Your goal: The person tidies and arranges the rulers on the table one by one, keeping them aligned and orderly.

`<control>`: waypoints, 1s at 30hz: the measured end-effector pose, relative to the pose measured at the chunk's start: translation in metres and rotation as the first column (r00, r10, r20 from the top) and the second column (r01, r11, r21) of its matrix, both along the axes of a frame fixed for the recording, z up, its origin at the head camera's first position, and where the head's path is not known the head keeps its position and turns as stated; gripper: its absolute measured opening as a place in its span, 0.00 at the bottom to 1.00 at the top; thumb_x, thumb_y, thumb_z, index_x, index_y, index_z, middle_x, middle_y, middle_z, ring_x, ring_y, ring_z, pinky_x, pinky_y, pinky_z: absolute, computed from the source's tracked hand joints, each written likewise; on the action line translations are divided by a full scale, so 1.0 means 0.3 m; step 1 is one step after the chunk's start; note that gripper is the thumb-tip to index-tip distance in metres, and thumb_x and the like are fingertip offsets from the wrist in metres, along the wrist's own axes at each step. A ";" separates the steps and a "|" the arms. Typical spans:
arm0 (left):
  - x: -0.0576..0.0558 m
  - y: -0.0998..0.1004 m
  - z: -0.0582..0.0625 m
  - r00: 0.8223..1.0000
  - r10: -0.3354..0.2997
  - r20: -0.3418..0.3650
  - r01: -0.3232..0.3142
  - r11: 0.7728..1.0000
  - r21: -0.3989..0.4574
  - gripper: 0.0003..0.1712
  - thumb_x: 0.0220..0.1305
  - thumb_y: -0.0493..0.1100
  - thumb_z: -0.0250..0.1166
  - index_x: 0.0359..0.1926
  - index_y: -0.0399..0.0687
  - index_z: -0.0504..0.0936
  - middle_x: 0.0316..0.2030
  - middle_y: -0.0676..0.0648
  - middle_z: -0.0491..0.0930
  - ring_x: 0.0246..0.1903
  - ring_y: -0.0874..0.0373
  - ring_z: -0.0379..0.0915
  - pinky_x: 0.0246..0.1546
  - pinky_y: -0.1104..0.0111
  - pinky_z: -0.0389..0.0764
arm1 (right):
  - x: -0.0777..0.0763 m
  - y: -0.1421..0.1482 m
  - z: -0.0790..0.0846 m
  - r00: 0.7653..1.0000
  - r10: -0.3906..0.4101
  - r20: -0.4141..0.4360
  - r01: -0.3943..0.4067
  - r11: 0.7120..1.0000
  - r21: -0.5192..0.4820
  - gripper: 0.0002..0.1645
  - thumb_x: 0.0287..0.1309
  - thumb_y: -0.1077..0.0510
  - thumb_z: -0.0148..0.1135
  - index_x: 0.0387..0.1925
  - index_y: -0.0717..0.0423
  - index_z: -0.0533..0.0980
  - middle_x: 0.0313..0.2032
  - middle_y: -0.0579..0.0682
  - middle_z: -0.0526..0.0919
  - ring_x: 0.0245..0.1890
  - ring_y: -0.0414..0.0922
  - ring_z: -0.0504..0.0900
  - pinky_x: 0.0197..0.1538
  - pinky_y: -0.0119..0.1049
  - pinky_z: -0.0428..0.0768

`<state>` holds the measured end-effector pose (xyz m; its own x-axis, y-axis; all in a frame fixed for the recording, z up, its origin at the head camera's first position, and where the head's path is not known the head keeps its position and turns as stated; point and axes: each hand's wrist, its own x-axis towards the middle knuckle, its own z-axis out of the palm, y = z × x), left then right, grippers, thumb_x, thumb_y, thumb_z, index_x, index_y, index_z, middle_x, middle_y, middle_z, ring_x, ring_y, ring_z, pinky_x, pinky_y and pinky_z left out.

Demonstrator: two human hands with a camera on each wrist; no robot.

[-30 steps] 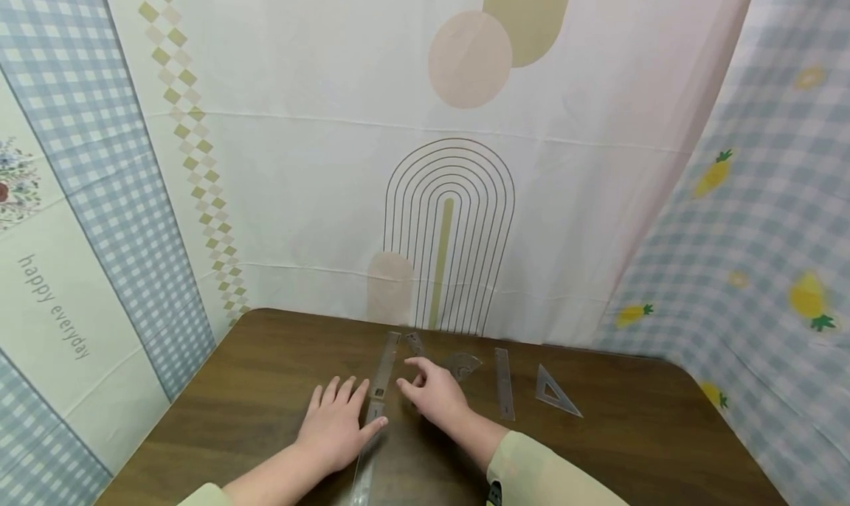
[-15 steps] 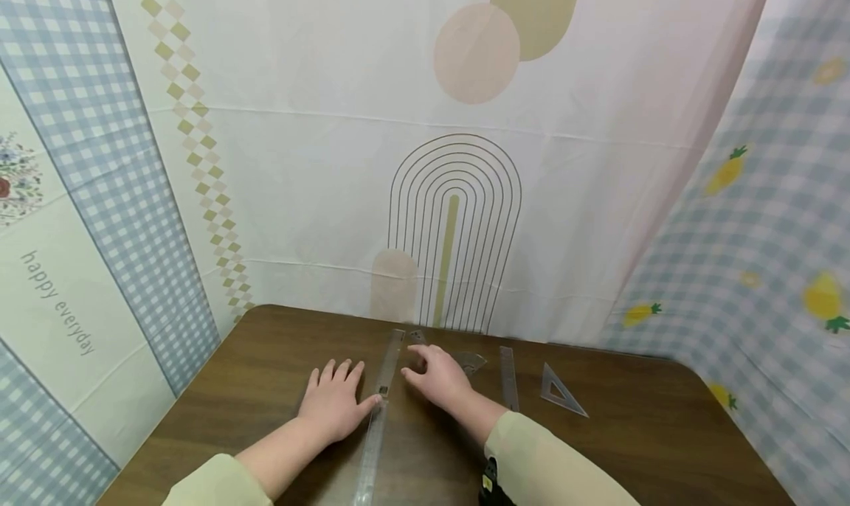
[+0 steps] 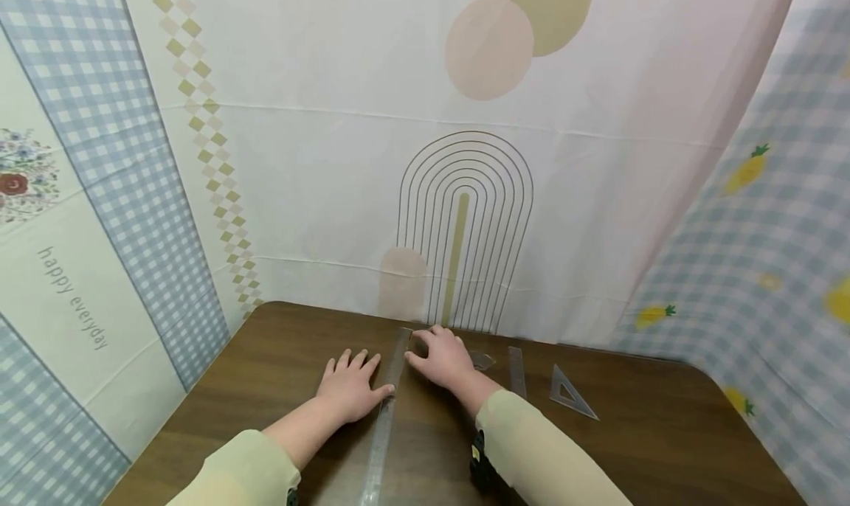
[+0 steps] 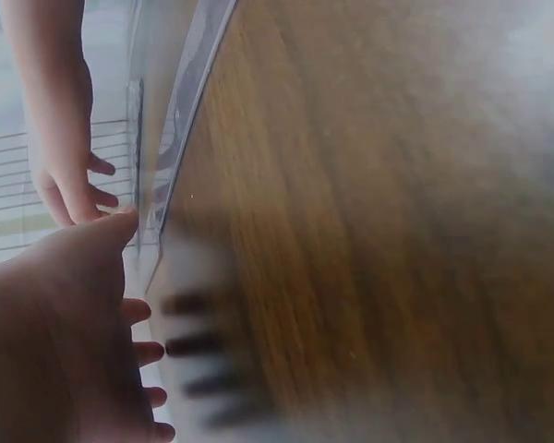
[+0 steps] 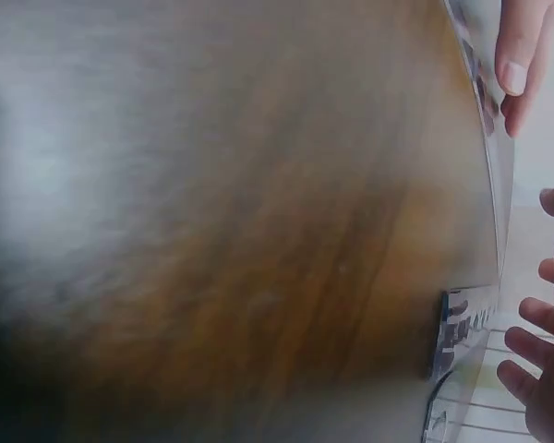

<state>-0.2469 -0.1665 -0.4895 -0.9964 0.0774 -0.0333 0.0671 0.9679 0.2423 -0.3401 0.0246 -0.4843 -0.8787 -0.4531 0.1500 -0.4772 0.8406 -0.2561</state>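
Observation:
Two clear plastic rulers lie end to end in the head view, a far ruler (image 3: 398,362) and a near ruler (image 3: 378,451). Palm down, my left hand (image 3: 350,389) has its fingers spread on the table to their left; its thumb touches the rulers around where they meet. Just right of the far ruler's upper end is my right hand (image 3: 443,356), fingers loosely bent, thumb and index apart with nothing visible between them. That hand hides most of a small clear piece with printed marks (image 5: 462,323), which the right wrist view shows on the table near the fingers.
Beyond the right hand lies a clear protractor (image 3: 482,360), partly covered. Farther right are a short clear ruler (image 3: 516,366) and a triangular set square (image 3: 572,394). The brown wooden table (image 3: 637,432) ends at a patterned cloth (image 3: 332,196) behind.
My right hand has moved forward toward the far ruler's upper end, covering the small clear piece. My left hand has slid forward, its thumb along the rulers. The head view has turned slightly left.

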 end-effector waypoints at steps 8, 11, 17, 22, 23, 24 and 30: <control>-0.020 0.024 0.007 1.000 -0.004 0.029 0.004 1.000 0.006 0.44 0.67 0.70 0.55 0.74 0.51 0.65 0.73 0.40 0.59 0.74 0.36 0.46 0.69 0.39 0.47 | -0.055 -0.004 0.002 0.999 -0.024 0.049 0.021 0.998 0.063 0.37 0.64 0.32 0.57 0.67 0.47 0.72 0.67 0.58 0.69 0.66 0.59 0.68 0.65 0.59 0.65; -0.023 0.027 0.009 0.999 -0.009 0.034 0.009 1.000 0.005 0.44 0.66 0.70 0.55 0.74 0.51 0.65 0.74 0.40 0.58 0.74 0.36 0.45 0.69 0.39 0.47 | -0.070 -0.014 -0.003 0.999 -0.026 0.048 0.021 0.995 0.100 0.38 0.64 0.32 0.56 0.68 0.46 0.71 0.66 0.57 0.69 0.66 0.57 0.68 0.65 0.57 0.65; -0.026 0.027 0.008 0.999 -0.009 0.039 0.009 1.000 -0.014 0.44 0.66 0.71 0.55 0.75 0.53 0.64 0.74 0.40 0.57 0.74 0.37 0.45 0.70 0.40 0.47 | -0.099 -0.040 -0.024 0.998 -0.034 0.045 0.027 0.988 0.154 0.42 0.63 0.29 0.53 0.71 0.46 0.68 0.69 0.56 0.66 0.68 0.57 0.65 0.66 0.57 0.64; -0.032 0.025 0.002 0.999 -0.014 0.041 0.015 1.000 -0.026 0.44 0.66 0.71 0.55 0.75 0.54 0.63 0.75 0.41 0.56 0.74 0.37 0.44 0.70 0.40 0.47 | -0.117 -0.050 -0.039 0.999 -0.039 0.019 0.035 0.980 0.197 0.43 0.63 0.27 0.52 0.71 0.44 0.68 0.68 0.55 0.67 0.68 0.57 0.65 0.67 0.57 0.62; -0.032 0.025 0.002 0.999 -0.015 0.043 0.016 0.999 -0.027 0.44 0.66 0.71 0.54 0.75 0.54 0.63 0.75 0.41 0.56 0.74 0.37 0.44 0.70 0.40 0.47 | -0.119 -0.051 -0.041 0.999 -0.038 0.014 0.034 0.978 0.204 0.42 0.63 0.27 0.52 0.71 0.44 0.68 0.68 0.55 0.67 0.68 0.57 0.65 0.67 0.57 0.62; -0.032 0.024 0.002 0.999 -0.016 0.043 0.017 0.999 -0.029 0.44 0.66 0.71 0.54 0.75 0.54 0.63 0.75 0.41 0.56 0.74 0.37 0.44 0.70 0.40 0.47 | -0.120 -0.052 -0.042 0.999 -0.036 0.011 0.033 0.976 0.216 0.42 0.63 0.27 0.51 0.71 0.43 0.68 0.67 0.55 0.67 0.68 0.57 0.64 0.68 0.56 0.61; -0.032 0.021 0.006 0.998 -0.041 0.039 0.043 0.998 -0.049 0.43 0.66 0.71 0.54 0.75 0.55 0.64 0.74 0.41 0.57 0.74 0.37 0.44 0.70 0.41 0.47 | -0.117 -0.060 -0.035 1.000 -0.019 -0.001 0.019 0.976 0.216 0.41 0.62 0.27 0.53 0.69 0.44 0.70 0.66 0.56 0.68 0.67 0.56 0.64 0.68 0.56 0.60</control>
<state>-0.2566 -0.1602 -0.4877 -0.9903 0.1161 -0.0758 0.0993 0.9754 0.1967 -0.3751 0.0067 -0.4949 -0.8875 -0.4582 0.0494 -0.4607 0.8850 -0.0678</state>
